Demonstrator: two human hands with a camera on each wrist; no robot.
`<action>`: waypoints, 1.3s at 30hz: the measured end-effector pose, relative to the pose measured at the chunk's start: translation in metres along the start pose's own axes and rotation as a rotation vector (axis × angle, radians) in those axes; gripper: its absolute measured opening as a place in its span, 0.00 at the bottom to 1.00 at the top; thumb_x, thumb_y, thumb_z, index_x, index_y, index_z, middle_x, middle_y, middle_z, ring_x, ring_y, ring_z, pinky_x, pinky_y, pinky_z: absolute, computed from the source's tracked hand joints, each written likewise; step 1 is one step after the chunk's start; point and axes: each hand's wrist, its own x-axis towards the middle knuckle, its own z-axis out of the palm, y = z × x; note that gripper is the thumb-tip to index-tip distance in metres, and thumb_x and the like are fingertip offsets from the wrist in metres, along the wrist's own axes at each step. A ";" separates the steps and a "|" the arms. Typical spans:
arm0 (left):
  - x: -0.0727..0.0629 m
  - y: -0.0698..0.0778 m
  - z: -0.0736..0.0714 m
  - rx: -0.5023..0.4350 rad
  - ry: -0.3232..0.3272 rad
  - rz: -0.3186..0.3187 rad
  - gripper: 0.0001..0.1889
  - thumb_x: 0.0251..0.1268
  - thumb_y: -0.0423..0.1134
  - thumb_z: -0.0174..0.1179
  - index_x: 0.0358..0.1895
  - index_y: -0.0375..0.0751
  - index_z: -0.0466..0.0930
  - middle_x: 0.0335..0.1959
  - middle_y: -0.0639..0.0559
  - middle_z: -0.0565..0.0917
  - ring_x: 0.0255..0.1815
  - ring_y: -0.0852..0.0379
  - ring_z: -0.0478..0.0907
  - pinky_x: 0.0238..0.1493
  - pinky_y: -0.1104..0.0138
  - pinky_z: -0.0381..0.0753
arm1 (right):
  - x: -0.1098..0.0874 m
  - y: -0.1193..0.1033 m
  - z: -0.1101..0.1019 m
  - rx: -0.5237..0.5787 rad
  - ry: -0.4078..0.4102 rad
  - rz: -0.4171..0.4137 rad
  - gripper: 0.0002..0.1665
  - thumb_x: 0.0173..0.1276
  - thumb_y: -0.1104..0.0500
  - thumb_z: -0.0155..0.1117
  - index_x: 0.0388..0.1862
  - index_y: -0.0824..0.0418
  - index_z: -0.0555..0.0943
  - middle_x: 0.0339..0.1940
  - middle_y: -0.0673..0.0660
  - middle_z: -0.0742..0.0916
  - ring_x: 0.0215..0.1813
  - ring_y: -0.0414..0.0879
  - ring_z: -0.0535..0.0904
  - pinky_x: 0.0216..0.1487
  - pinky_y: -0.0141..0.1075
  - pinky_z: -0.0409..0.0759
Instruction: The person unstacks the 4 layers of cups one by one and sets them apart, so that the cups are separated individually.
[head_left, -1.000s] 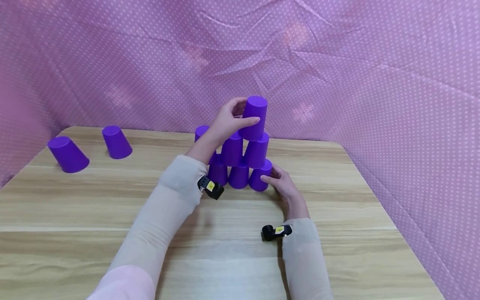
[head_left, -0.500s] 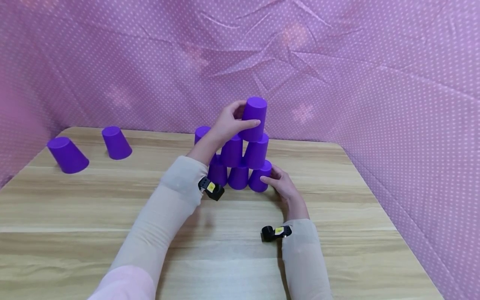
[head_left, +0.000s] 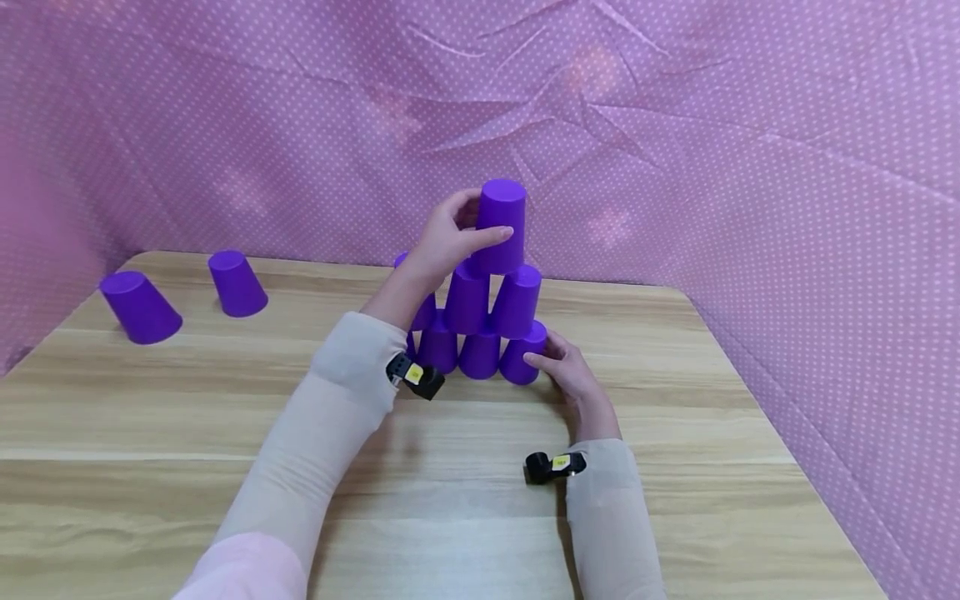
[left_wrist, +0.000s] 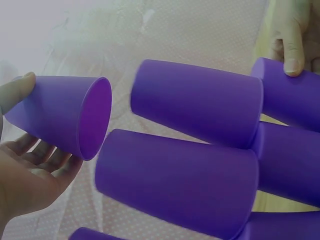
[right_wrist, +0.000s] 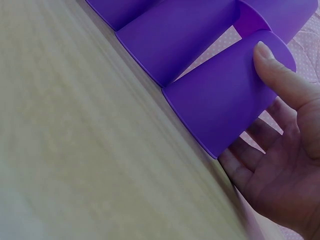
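My left hand (head_left: 446, 237) grips an upside-down purple plastic cup (head_left: 501, 227) between thumb and fingers, over a stack of matching cups. In the left wrist view, a narrow gap separates the rim of that held cup (left_wrist: 57, 112) from the stack's upper row. That row includes a middle cup (head_left: 467, 300) and a right cup (head_left: 516, 304); my left wrist partly covers its left cup (head_left: 423, 312). At the right end of the bottom row, my right hand (head_left: 573, 371) holds the end cup (head_left: 522, 357), thumb in front and fingers behind. The bottom row's left end is mostly hidden.
Two more upside-down purple cups, a nearer one (head_left: 142, 308) and a farther one (head_left: 238, 285), stand apart at the table's left. Pink dotted cloth (head_left: 750, 167) hangs behind and beside the wooden table (head_left: 465, 500).
My left hand has lifted the held cup slightly and shifted it left, off the tops of the upper row. The right hand stays on the bottom end cup.
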 end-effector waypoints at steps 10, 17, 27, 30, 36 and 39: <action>-0.012 0.025 -0.026 -0.040 0.066 0.032 0.27 0.48 0.31 0.63 0.54 0.36 0.66 0.44 0.45 0.74 0.45 0.54 0.70 0.48 0.68 0.69 | 0.001 -0.003 0.001 0.000 0.014 0.024 0.33 0.54 0.68 0.60 0.60 0.62 0.64 0.52 0.63 0.74 0.53 0.49 0.68 0.57 0.36 0.61; -0.024 0.035 -0.046 -0.074 0.111 0.053 0.27 0.48 0.29 0.62 0.55 0.35 0.65 0.45 0.43 0.72 0.47 0.52 0.69 0.50 0.68 0.67 | 0.002 -0.003 0.002 0.003 0.019 0.043 0.33 0.54 0.67 0.61 0.61 0.61 0.64 0.53 0.62 0.73 0.54 0.49 0.67 0.58 0.37 0.60; -0.045 0.036 -0.082 -0.023 0.187 0.066 0.28 0.48 0.29 0.62 0.55 0.34 0.65 0.45 0.43 0.71 0.48 0.51 0.67 0.53 0.67 0.65 | 0.004 -0.001 0.005 0.015 0.023 0.041 0.34 0.54 0.67 0.61 0.61 0.61 0.64 0.53 0.62 0.73 0.54 0.49 0.67 0.58 0.37 0.60; -0.053 0.035 -0.095 -0.023 0.213 0.059 0.29 0.48 0.30 0.62 0.56 0.35 0.65 0.46 0.43 0.71 0.49 0.51 0.67 0.53 0.68 0.65 | 0.004 0.000 0.006 0.018 0.027 0.040 0.34 0.54 0.67 0.62 0.61 0.61 0.63 0.54 0.62 0.73 0.55 0.50 0.66 0.58 0.37 0.60; -0.073 0.031 -0.121 -0.082 0.278 0.036 0.30 0.47 0.28 0.63 0.57 0.37 0.65 0.47 0.43 0.71 0.50 0.52 0.67 0.52 0.71 0.66 | 0.004 0.000 0.006 0.019 0.028 0.054 0.34 0.54 0.67 0.62 0.61 0.61 0.63 0.55 0.62 0.72 0.55 0.49 0.66 0.58 0.36 0.59; -0.083 0.027 -0.134 -0.104 0.306 0.042 0.29 0.47 0.28 0.63 0.56 0.37 0.65 0.47 0.44 0.72 0.50 0.53 0.67 0.51 0.72 0.67 | 0.004 -0.001 0.006 0.017 0.029 0.048 0.34 0.54 0.67 0.61 0.61 0.61 0.63 0.54 0.62 0.72 0.55 0.49 0.66 0.58 0.36 0.59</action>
